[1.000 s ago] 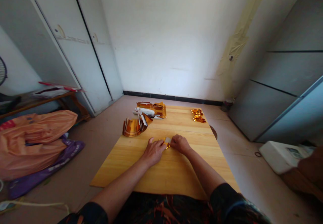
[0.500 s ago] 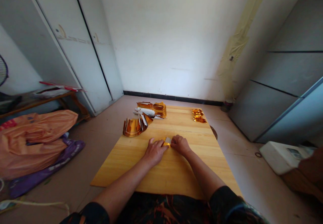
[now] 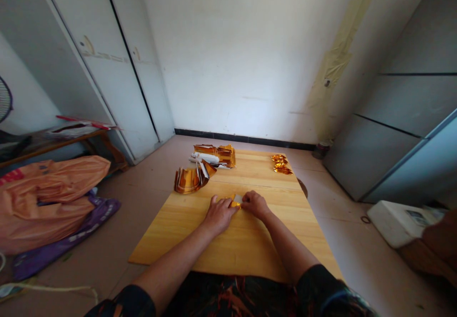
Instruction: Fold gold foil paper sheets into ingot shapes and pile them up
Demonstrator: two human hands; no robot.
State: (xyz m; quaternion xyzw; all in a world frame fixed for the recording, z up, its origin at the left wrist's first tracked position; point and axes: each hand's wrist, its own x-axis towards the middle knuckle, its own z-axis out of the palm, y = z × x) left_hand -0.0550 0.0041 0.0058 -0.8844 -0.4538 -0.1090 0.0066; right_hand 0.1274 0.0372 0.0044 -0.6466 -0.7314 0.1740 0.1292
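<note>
- The left hand (image 3: 218, 215) lay with its fingers over the foil's (image 3: 236, 205) left part; a firm grip could not be told.
- The right hand (image 3: 255, 204), fingers bent, was at its right edge; its hold could not be told.
- The foil was on the table (image 3: 250, 255), between the hands.
- Sheets (image 3: 188, 179) lay far left, folded pieces (image 3: 282, 167) far right.

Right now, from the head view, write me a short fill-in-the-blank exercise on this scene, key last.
1. The small foil piece lies between the left hand and the ____ hand.
2. The table has a top made of ____.
3. The curved foil stack sits toward the table's ____ side.
4. The orange bag lies partly over a ____ one.

Missing words: right; wood; left; purple.
</note>
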